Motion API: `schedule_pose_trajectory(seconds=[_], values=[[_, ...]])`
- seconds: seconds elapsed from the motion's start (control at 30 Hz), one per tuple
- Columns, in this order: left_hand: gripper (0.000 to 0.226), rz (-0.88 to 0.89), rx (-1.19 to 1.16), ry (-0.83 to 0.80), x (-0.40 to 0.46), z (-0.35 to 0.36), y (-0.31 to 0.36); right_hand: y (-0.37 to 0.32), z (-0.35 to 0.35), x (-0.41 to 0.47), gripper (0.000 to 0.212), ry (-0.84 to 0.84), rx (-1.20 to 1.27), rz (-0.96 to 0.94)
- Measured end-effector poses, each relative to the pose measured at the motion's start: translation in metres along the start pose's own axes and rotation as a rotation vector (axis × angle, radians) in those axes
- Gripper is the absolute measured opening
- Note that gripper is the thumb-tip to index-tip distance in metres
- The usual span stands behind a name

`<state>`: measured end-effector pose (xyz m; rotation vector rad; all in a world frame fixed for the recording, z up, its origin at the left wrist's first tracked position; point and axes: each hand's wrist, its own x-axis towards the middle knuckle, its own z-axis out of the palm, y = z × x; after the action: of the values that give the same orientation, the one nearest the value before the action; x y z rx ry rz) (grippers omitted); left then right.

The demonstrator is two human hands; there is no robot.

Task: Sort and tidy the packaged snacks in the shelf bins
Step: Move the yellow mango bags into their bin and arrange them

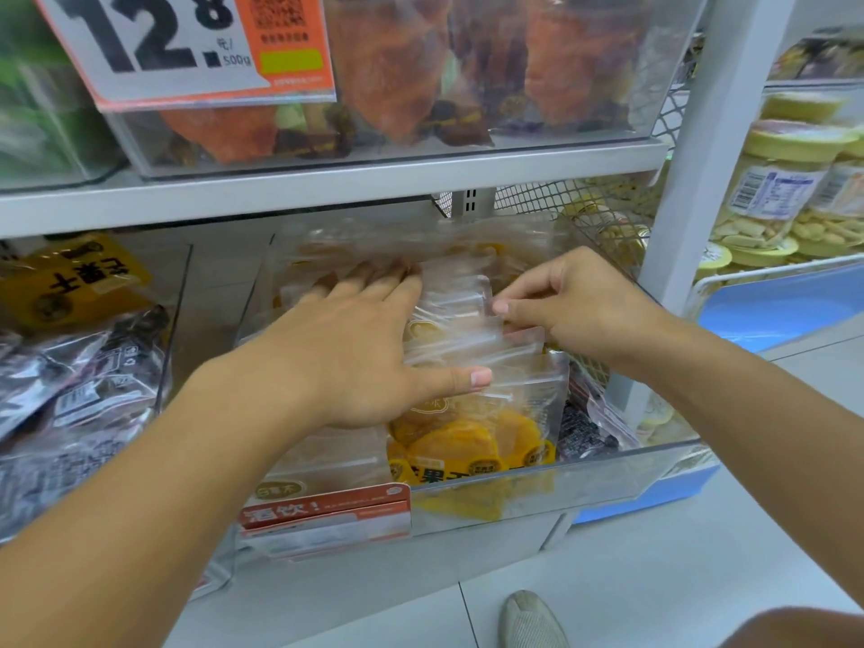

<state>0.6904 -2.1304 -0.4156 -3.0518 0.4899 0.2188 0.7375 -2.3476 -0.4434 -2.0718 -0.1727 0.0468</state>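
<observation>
In the clear shelf bin [608, 479] at the centre, a row of dried-mango pouches [472, 432] is stood on edge, roughly six tops countable. The left hand [355, 357] is laid flat on the stack, fingers straight and together, likely to steady it. At 3 o'clock, one pouch's top edge is pinched by the right hand [575, 301], probably for straightening.

There is only one view, from a camera on the person's head, looking forward and steeply down at a store shelf [327, 189] from close range. The wide lens bows the shelf edges. A clear bin [608, 479] fills the centre of the frame, both forearms reach in from the lower corners, and floor with a shoe [530, 622] shows along the bottom edge.
</observation>
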Motion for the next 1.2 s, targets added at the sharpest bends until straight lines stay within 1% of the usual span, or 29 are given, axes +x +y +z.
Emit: schedule_pose_trajectory(seconds=[0.03,0.1,0.13,0.2,0.37,0.47,0.53,0.57,0.6,0.67,0.7,0.73,0.77,0.87,1.0,1.07,1.1,1.13,1.17,1.2], values=[[0.125,0.006,0.000,0.008,0.000,-0.001,0.000,0.000,-0.004,-0.001,0.012,0.007,0.015,0.047],[0.126,0.025,-0.009,0.051,0.001,-0.003,0.004,0.001,-0.011,-0.002,0.030,0.006,0.105,0.195],[0.127,0.032,-0.019,0.079,0.002,-0.005,0.007,0.000,-0.012,-0.003,0.037,-0.023,0.163,0.269],[0.129,0.039,-0.032,0.110,0.005,-0.006,0.014,-0.002,-0.005,-0.004,0.041,-0.120,0.256,0.349],[0.133,0.043,0.008,0.072,0.014,-0.001,0.016,-0.001,0.011,0.002,0.046,-0.279,0.405,0.414],[0.136,0.033,0.003,0.053,0.014,-0.001,0.015,-0.006,0.015,0.000,0.045,-0.412,0.404,0.430],[0.136,0.039,0.003,0.068,0.014,-0.002,0.015,-0.007,0.013,0.002,0.043,-0.421,0.387,0.406],[0.135,0.040,0.009,0.083,0.014,-0.001,0.015,-0.008,0.009,0.005,0.044,-0.395,0.379,0.387],[0.134,0.039,0.018,0.097,0.015,0.000,0.015,-0.008,0.004,0.008,0.051,-0.371,0.370,0.375],[0.134,0.036,0.037,0.111,0.014,0.001,0.016,-0.009,-0.001,0.012,0.079,-0.389,0.391,0.391],[0.133,0.035,0.044,0.112,0.014,0.001,0.016,-0.009,-0.001,0.014,0.090,-0.412,0.415,0.399],[0.133,0.034,0.044,0.107,0.014,0.002,0.017,-0.009,0.002,0.015,0.095,-0.442,0.437,0.398],[0.133,0.032,0.039,0.096,0.014,0.001,0.017,-0.008,0.005,0.018,0.093,-0.463,0.449,0.380],[0.133,0.032,0.022,0.083,0.014,0.000,0.017,-0.014,0.014,0.019,0.075,-0.474,0.429,0.306],[0.126,0.086,-0.014,0.106,0.013,0.001,0.013,-0.018,0.007,0.013,0.076,-0.518,0.424,0.293],[0.125,0.086,-0.065,0.076,0.012,-0.001,0.011,-0.019,0.000,0.006,0.078,-0.445,0.356,0.287],[0.125,0.082,-0.103,0.068,0.012,-0.002,0.010,-0.021,-0.004,0.000,0.079,-0.374,0.257,0.273],[0.125,0.080,-0.152,0.062,0.011,-0.004,0.008,-0.025,-0.008,-0.010,0.084,-0.302,0.104,0.246],[0.125,0.080,-0.203,0.058,0.009,-0.005,0.006,-0.027,-0.012,-0.020,0.094,-0.240,-0.074,0.213],[0.127,0.088,-0.236,0.069,0.007,-0.006,0.002,-0.028,-0.015,-0.030,0.102,-0.212,-0.238,0.169]])
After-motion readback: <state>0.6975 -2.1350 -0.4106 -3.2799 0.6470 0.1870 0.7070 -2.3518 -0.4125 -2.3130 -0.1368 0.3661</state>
